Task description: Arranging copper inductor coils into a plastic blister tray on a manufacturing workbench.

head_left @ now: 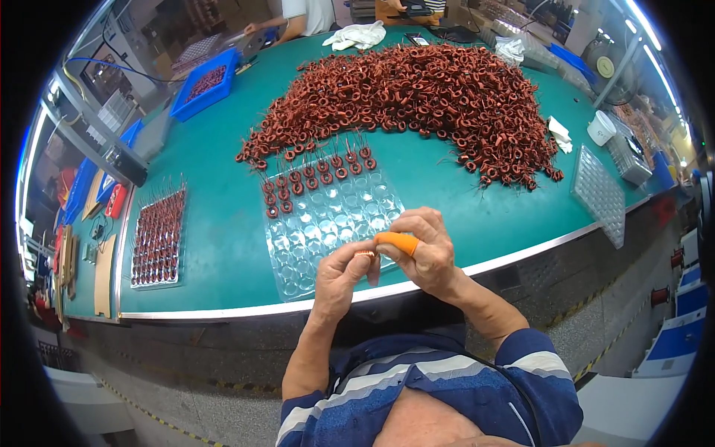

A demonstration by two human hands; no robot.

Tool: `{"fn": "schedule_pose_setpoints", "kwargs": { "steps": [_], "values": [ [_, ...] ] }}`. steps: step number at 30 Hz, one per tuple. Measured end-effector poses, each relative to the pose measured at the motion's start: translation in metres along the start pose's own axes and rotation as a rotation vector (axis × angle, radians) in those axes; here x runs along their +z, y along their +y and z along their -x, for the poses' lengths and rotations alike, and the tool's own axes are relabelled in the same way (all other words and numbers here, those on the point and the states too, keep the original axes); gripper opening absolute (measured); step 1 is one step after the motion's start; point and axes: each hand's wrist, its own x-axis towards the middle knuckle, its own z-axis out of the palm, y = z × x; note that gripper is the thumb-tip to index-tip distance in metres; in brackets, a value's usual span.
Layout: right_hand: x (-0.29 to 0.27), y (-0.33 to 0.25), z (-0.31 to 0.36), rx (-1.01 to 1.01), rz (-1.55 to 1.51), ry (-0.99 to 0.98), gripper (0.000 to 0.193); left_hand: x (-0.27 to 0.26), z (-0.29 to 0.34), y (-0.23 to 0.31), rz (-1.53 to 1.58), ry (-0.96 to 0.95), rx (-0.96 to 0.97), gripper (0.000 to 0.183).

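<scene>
In front of my body, my left hand (337, 281) pinches a small copper-wound ring coil (364, 254) between thumb and fingers. My right hand (432, 259), with an orange finger cot (398, 242) on one finger, meets it with closed fingertips. Whether the right fingertips grip the coil or its wire ends is hidden. Both hands are above the near right edge of a clear plastic tray (299, 262) with round pockets. Several reddish-brown ring coils (325, 179) stand in its far rows and down its left side, their wire leads upward.
A big curved heap of similar coils (402, 89) covers the far table. At left are a filled tray (156, 284) and a blue bin (183, 113). Clear trays (599, 192) and a white tub (601, 128) stand right. A white cloth (357, 35) and other people (305, 16) are beyond.
</scene>
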Motion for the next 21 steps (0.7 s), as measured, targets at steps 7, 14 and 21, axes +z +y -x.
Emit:
{"fn": "schedule_pose_setpoints", "kwargs": {
  "steps": [7, 14, 21],
  "values": [
    [0.006, -0.016, -0.011, -0.018, 0.136, 0.052, 0.017, 0.014, -0.026, 0.018, -0.19, 0.19, -0.061, 0.025],
    [0.003, -0.005, -0.014, 0.101, 0.008, -0.027, 0.013, 0.004, -0.03, 0.005, 0.075, -0.152, -0.136, 0.029],
    [-0.009, -0.002, -0.019, 0.403, -0.395, -0.101, 0.012, 0.006, -0.026, 0.007, 0.13, -0.105, -0.088, 0.028]
  ]
}}
